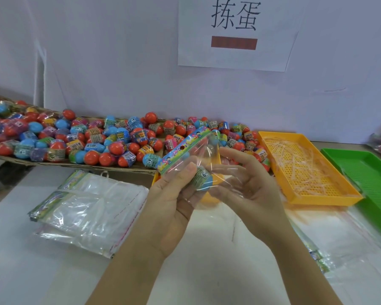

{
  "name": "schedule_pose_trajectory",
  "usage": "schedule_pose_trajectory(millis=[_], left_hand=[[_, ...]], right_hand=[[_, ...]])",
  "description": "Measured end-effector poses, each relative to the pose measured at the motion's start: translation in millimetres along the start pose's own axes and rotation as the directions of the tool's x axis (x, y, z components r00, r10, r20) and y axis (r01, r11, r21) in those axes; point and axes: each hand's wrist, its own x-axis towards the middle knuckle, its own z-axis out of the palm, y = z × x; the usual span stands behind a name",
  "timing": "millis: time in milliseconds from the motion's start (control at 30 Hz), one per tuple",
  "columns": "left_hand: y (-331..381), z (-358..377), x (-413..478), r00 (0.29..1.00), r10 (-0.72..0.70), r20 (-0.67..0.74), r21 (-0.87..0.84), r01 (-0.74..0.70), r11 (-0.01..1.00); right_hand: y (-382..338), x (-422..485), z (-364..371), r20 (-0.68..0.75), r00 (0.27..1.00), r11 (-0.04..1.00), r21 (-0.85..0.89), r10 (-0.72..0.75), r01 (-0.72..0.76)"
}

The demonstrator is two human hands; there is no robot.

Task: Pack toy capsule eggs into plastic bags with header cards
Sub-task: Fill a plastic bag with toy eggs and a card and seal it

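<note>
White wall (119,62), white table (207,271); egg pile (92,142) and bag stack (92,208) left of yellow tray (326,200) of plastic strips (304,172), green tray (370,179) right; just left, left hand (174,199) clamps plastic bag (209,155) holding blue egg (204,179), right hand (251,183) grip can't tell.

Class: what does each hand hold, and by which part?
Left hand pinches the clear bag just below its header card, an egg inside. Right hand touches its clear side; grip unclear.
</note>
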Motion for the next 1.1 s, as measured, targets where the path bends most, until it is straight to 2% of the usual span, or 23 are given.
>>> schedule_pose_trajectory(millis=[167, 300, 433, 567, 667, 800, 900, 1000, 1100], left_hand=[[1, 2, -1, 1.0, -0.017, 0.014, -0.018, 0.017, 1.0], [1, 3, -3, 0.998, -0.026, 0.057, -0.032, 0.028, 0.999], [-4, 4, -4, 0.996, -0.062, 0.058, -0.055, 0.065, 0.996], [-5, 5, -3, 0.997, -0.042, 0.064, -0.025, 0.044, 0.999], [-5, 4, 0, 0.999, -0.03, 0.022, -0.044, 0.031, 0.999], [10, -8, 10, 0.991, -0.008, -0.13, -0.185, -0.016, 0.983], [25, -14, 13, 0.98, 0.001, -0.198, -0.251, -0.052, 0.967], [25, -12, 11, 0.981, -0.03, -0.189, -0.294, -0.027, 0.955], [18, -7, 8, 0.983, -0.096, -0.157, -0.328, 0.04, 0.944]], right_hand=[[1, 3, -2, 0.004, 0.998, 0.995, 0.077, 0.061, -0.061], [0, 1, 2, -0.092, 0.986, 0.976, 0.184, 0.139, -0.12], [-3, -1, 6, -0.103, 0.979, 0.974, 0.166, 0.174, -0.156], [-5, -2, 9, -0.136, 0.974, 0.978, 0.128, 0.181, -0.164], [-3, -1, 8, -0.15, 0.97, 0.979, 0.102, 0.19, -0.176], [-3, 3, -3, -0.117, 0.97, 0.977, 0.058, 0.212, -0.207], [-3, 5, -9, -0.152, 0.953, 0.961, 0.13, 0.263, -0.244], [-2, 6, -3, -0.151, 0.937, 0.936, 0.216, 0.314, -0.279], [-1, 10, 2, -0.08, 0.931, 0.908, 0.263, 0.357, -0.325]])
